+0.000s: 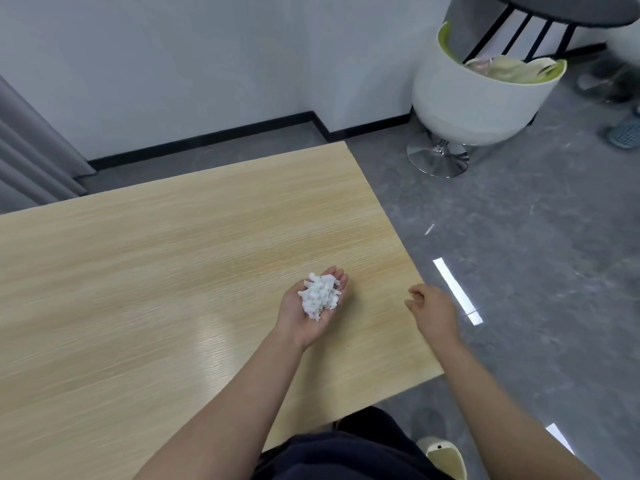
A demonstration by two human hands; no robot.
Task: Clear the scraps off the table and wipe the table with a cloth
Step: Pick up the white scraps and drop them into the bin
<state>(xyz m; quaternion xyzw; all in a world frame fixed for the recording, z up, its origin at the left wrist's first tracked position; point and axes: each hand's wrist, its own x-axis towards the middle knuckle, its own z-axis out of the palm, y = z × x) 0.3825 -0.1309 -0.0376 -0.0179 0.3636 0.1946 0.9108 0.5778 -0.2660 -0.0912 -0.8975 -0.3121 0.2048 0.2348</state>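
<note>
While scraps fill the left hand, the table lies beneath.

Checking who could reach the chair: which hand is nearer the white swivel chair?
Right. The right hand hangs past the table's right edge, on the white swivel chair's side; the left hand, cupping scraps, is over the tabletop.

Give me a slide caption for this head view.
Left hand cups white scraps over the table; right hand idle.
</note>
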